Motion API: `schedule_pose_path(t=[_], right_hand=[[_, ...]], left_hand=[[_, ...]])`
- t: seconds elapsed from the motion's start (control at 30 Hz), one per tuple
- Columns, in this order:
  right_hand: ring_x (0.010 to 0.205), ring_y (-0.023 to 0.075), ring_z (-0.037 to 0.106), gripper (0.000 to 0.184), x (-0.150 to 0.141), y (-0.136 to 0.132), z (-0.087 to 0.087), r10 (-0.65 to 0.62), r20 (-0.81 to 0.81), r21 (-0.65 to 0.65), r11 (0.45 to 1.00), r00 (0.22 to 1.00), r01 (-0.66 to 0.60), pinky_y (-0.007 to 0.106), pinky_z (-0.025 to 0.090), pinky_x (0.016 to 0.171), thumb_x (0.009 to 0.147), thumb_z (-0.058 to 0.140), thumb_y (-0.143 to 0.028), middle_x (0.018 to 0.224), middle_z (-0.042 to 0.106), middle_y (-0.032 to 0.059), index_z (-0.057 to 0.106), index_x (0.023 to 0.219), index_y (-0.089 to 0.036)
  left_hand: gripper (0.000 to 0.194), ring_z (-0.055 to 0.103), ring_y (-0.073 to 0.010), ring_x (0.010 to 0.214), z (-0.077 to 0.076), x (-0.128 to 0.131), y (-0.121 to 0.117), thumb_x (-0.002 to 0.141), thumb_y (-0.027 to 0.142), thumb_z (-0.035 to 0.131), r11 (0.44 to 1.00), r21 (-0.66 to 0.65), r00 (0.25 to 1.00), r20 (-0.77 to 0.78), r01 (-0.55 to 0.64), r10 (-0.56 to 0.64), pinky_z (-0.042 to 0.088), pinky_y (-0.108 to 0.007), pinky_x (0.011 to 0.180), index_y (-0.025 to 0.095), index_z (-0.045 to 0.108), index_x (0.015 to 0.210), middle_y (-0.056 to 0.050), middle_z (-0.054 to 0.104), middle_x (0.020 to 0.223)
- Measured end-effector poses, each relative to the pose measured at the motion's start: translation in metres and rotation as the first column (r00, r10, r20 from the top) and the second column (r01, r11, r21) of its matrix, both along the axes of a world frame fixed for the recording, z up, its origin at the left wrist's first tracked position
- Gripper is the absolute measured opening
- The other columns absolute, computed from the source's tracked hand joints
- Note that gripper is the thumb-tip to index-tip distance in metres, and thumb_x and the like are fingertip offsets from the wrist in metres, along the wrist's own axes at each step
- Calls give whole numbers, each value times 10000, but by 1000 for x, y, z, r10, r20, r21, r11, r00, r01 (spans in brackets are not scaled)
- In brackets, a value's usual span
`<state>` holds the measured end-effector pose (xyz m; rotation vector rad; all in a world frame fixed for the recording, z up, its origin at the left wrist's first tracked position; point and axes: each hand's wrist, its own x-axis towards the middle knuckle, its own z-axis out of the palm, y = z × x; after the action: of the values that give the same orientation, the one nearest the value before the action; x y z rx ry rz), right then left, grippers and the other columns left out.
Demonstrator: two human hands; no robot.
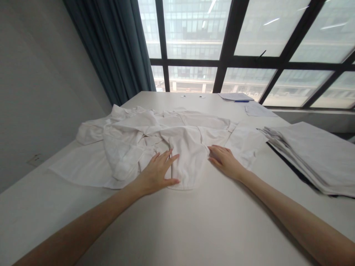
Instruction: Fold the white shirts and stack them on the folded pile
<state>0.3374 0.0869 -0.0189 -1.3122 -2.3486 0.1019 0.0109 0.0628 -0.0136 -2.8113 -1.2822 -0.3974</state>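
Note:
A rumpled white garment (155, 144) lies spread across the middle of the white table (194, 225). My left hand (158, 171) rests flat on its near part, fingers stretched out and open, beside a folded sleeve-like flap (185, 162). My right hand (224, 160) lies at the right edge of that flap, fingers extended and together, touching the cloth's edge without gripping it.
A stack of folded white cloths (313, 155) sits at the table's right side. Papers with a blue pen (241, 98) lie at the far edge by the window. A grey wall with a socket (35, 159) is left; a dark curtain (116, 48) hangs behind.

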Motion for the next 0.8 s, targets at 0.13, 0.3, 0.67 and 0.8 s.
schedule_pose_path(t=[0.13, 0.3, 0.67, 0.8], right_hand=[[1157, 256, 596, 263, 0, 0, -1, -17, -91, -10, 1000, 996, 16, 477, 401, 1008, 973, 444, -340, 1196, 661, 117, 500, 1201, -221], [1062, 240, 608, 137, -1, -6, 4, -14, -139, 49, 999, 990, 21, 443, 417, 977, 971, 446, -298, 1069, 668, 87, 523, 1065, -234], [1376, 264, 418, 473, -29, -27, 16, 208, -83, 36, 978, 975, -205, 506, 328, 1112, 973, 472, -329, 1464, 494, 141, 391, 1430, -234], [1432, 295, 332, 591, -36, -30, 15, 217, -7, -29, 976, 976, -217, 564, 262, 1138, 947, 530, -434, 1515, 437, 152, 352, 1468, -219]], left_hand=[[871, 323, -381, 1426, 4, 0, -4, 734, 651, 702, 996, 50, 998, -9, 67, -67, 190, -599, 1152, 177, 453, 1421, -233, 395, 1509], [436, 443, -344, 1356, 9, 10, -12, 846, 468, 659, 972, 110, 973, 73, 209, -218, 277, -547, 1136, 205, 627, 1192, -145, 616, 1310], [326, 464, -139, 554, 17, 16, -5, 947, 444, 391, 943, -296, 672, 669, -151, 318, 355, -231, 529, 203, 551, 796, 48, 462, 590], [335, 455, -151, 611, 21, 18, -4, 923, 474, 407, 936, -352, 626, 723, -32, 293, 375, -237, 560, 204, 544, 779, 30, 472, 642]])
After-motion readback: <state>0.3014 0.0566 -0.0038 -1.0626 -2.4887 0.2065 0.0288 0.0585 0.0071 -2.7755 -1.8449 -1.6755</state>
